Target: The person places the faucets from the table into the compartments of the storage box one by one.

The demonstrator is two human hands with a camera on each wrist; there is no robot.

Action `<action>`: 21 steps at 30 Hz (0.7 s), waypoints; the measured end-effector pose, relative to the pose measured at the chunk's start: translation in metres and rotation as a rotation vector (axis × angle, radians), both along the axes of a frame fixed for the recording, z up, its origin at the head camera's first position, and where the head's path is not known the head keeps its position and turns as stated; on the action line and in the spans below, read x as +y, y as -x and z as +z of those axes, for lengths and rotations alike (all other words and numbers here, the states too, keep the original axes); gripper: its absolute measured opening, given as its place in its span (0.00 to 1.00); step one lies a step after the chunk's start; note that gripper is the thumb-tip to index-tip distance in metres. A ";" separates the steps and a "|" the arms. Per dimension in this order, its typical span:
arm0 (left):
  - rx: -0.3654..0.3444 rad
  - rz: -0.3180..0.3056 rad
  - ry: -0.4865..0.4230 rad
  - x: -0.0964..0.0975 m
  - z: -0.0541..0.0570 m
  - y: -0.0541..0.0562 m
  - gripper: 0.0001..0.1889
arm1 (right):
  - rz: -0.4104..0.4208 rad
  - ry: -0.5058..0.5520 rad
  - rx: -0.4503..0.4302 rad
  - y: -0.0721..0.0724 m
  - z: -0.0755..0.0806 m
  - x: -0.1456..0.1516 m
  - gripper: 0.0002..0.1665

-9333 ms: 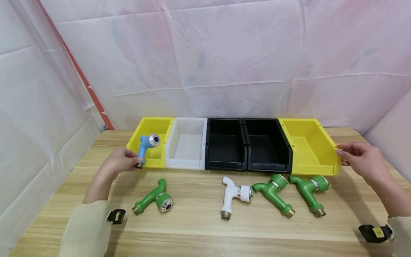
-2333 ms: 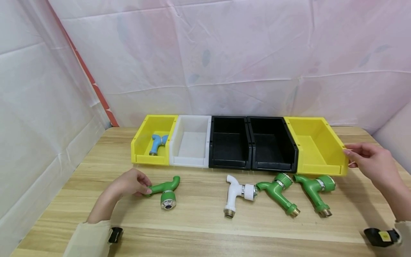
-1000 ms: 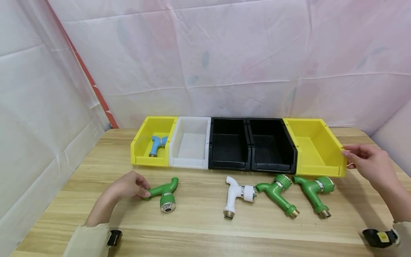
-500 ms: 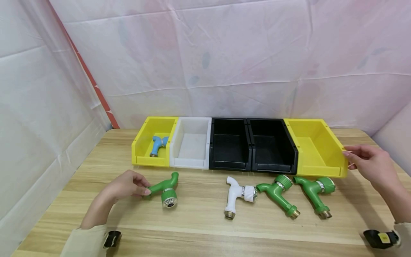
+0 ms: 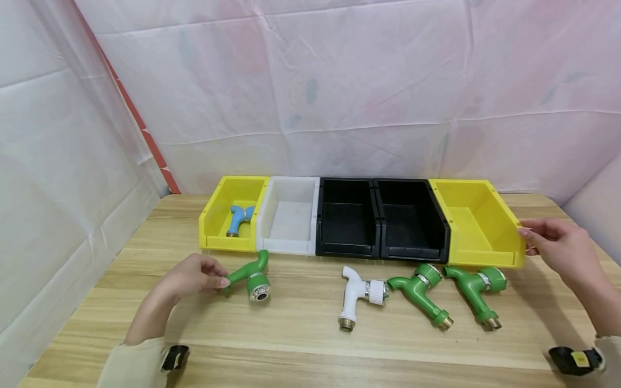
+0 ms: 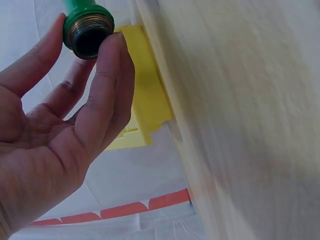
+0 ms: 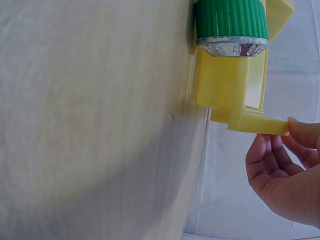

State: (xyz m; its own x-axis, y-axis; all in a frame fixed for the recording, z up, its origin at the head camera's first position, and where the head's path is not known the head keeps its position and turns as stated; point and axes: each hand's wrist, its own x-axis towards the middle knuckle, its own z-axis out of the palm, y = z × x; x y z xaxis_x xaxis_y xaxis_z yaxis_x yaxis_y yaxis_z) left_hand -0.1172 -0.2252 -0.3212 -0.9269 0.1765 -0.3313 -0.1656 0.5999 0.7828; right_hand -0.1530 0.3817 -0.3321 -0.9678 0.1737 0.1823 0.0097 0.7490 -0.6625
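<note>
My left hand (image 5: 194, 277) pinches a green tap (image 5: 247, 272) by its threaded end, left of centre and in front of the left yellow bin (image 5: 228, 243). In the left wrist view the thumb and fingertips hold the brass-threaded inlet (image 6: 91, 32) of that tap. My right hand (image 5: 558, 242) grips the side edge of the right yellow bin (image 5: 485, 258); the right wrist view has thumb and fingers on either side of its rim (image 7: 265, 125). A blue tap (image 5: 236, 220) lies inside the left yellow bin, its knob partly hidden by the bin wall.
Between the yellow bins stand a white bin (image 5: 286, 247) and two black bins (image 5: 345, 249). On the wooden table (image 5: 301, 345) in front lie a white tap (image 5: 351, 296) and two more green taps (image 5: 419, 296). A pale curtain (image 5: 339, 97) hangs behind.
The blue tap went from my left hand into the left yellow bin. My left hand then took hold of the green tap and lifted it slightly towards the bins. My right hand stays put.
</note>
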 end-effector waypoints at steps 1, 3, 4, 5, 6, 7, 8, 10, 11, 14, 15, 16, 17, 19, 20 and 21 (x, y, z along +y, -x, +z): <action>0.003 0.006 0.002 0.000 0.000 0.000 0.08 | -0.001 0.000 -0.001 0.000 0.000 0.000 0.20; 0.003 0.018 0.009 0.002 0.001 0.001 0.09 | -0.004 0.000 -0.001 0.000 0.000 0.000 0.20; -0.001 0.026 0.011 0.003 0.001 0.001 0.09 | -0.004 0.002 0.000 0.000 0.000 0.000 0.20; -0.005 0.036 0.014 0.003 0.001 0.002 0.08 | -0.005 0.003 -0.001 0.000 0.000 0.000 0.20; -0.009 0.041 0.012 0.004 0.002 0.003 0.08 | -0.005 0.004 -0.001 0.000 0.000 0.000 0.20; -0.010 0.045 0.011 0.005 0.002 0.003 0.08 | -0.004 0.006 0.001 0.000 0.000 0.000 0.20; -0.013 0.049 0.010 0.006 0.002 0.004 0.08 | -0.004 0.008 0.002 0.000 0.000 0.000 0.20; -0.018 0.065 0.012 0.008 0.002 0.005 0.07 | -0.004 0.011 0.003 0.000 0.000 -0.001 0.20; -0.018 0.070 0.015 0.009 0.002 0.005 0.07 | -0.004 0.012 0.002 0.000 0.000 -0.001 0.20; -0.021 0.081 0.034 0.012 0.004 0.006 0.08 | -0.004 0.015 0.003 0.000 0.000 0.000 0.20; -0.021 0.083 0.042 0.013 0.004 0.006 0.08 | -0.005 0.016 0.004 0.000 0.000 0.000 0.20; -0.018 0.079 0.051 0.014 0.005 0.006 0.08 | -0.004 0.018 0.005 0.000 0.000 0.000 0.20; -0.015 0.081 0.058 0.015 0.006 0.007 0.08 | -0.004 0.020 0.006 0.000 0.000 0.000 0.20; -0.004 0.077 0.070 0.016 0.007 0.007 0.09 | -0.003 0.021 0.006 0.000 0.000 0.000 0.20; 0.003 0.076 0.073 0.017 0.008 0.007 0.09 | -0.004 0.023 0.005 0.000 0.000 0.000 0.20; 0.011 0.074 0.079 0.017 0.008 0.008 0.09 | -0.003 0.023 0.003 0.000 0.000 0.000 0.21</action>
State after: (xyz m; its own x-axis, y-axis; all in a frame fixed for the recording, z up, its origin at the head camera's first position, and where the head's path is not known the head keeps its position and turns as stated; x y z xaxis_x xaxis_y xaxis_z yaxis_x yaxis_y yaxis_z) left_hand -0.1248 -0.2079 -0.3130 -0.9400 0.0809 -0.3314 -0.2038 0.6459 0.7357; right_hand -0.1526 0.3815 -0.3320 -0.9665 0.1812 0.1815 0.0099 0.7338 -0.6793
